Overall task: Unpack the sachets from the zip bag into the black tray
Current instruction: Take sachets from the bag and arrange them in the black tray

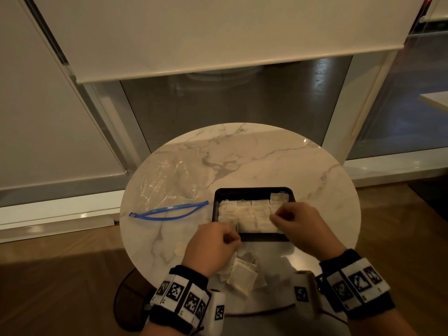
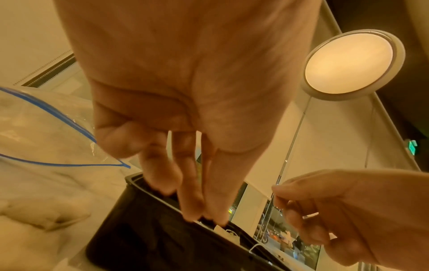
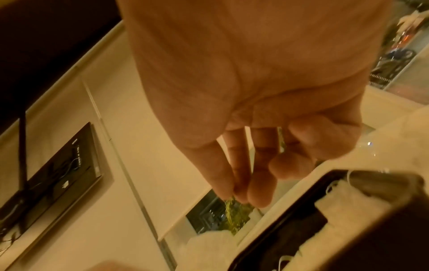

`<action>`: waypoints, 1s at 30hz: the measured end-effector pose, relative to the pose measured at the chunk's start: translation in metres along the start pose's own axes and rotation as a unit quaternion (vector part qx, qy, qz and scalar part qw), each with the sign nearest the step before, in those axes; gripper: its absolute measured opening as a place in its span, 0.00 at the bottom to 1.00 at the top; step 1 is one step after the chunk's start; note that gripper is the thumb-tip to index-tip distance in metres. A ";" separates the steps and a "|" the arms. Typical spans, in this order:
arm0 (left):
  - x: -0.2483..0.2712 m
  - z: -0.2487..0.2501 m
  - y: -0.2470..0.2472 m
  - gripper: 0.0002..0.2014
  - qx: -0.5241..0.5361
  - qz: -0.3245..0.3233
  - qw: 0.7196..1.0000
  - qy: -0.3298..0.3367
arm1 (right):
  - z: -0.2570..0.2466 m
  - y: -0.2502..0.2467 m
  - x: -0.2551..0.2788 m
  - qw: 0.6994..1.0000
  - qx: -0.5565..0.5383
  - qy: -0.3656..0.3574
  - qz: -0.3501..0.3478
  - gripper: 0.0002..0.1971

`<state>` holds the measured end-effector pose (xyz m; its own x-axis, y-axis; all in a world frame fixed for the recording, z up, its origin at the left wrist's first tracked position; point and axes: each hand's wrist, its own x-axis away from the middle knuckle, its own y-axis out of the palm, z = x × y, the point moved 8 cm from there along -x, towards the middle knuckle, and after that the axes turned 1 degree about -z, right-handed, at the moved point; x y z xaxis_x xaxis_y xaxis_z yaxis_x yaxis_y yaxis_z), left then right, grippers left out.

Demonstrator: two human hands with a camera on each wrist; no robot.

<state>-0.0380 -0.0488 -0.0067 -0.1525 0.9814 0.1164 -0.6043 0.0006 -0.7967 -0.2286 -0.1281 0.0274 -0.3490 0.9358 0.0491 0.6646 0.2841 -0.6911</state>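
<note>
While the round marble bench [image 1: 242,151] fills the lower centre of the head view, the emptied zip bag [image 1: 169,187] lies at its left, well clear. The black tray [image 1: 252,191], centre right, holds tea-bag sachets [image 1: 244,214] in rows. Loose sachets [image 1: 242,275] wait at the lower centre. Right hand [image 1: 300,224] pinches a sachet over the tray; left hand [image 1: 213,246] grip is curled at the tray's near rim, contents unclear. Recommend seating each sachet flat; trailing strings may snag.

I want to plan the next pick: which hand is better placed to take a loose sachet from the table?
Probably the left hand: the loose sachets lie just beneath it, while the right hand is over the black tray.
</note>
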 end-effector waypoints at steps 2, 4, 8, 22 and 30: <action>0.006 0.001 0.011 0.08 -0.020 -0.044 0.999 -0.005 | -0.001 0.026 0.009 0.998 0.016 0.002 -0.067 0.11; 0.009 0.000 0.021 0.11 -0.046 -0.072 0.996 -0.013 | 0.002 0.051 0.013 0.990 0.038 0.007 -0.136 0.13; 0.016 0.008 0.039 0.18 -0.109 -0.104 0.989 -0.008 | 0.015 0.084 0.016 0.971 0.095 0.028 -0.216 0.13; 0.013 -0.001 0.054 0.05 -0.150 -0.091 0.985 0.001 | 0.035 0.086 0.015 0.983 0.042 0.035 -0.175 0.05; 0.010 -0.021 0.050 0.08 -0.072 -0.068 0.995 -0.010 | 0.032 0.086 0.014 0.987 -0.012 0.010 -0.160 0.07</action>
<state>-0.0536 -0.0346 -0.0573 -0.0945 0.9662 0.2398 -0.5018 0.1618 -0.8497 -0.1970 -0.0976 -0.0545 -0.5305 0.8016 0.2756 0.5377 0.5696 -0.6217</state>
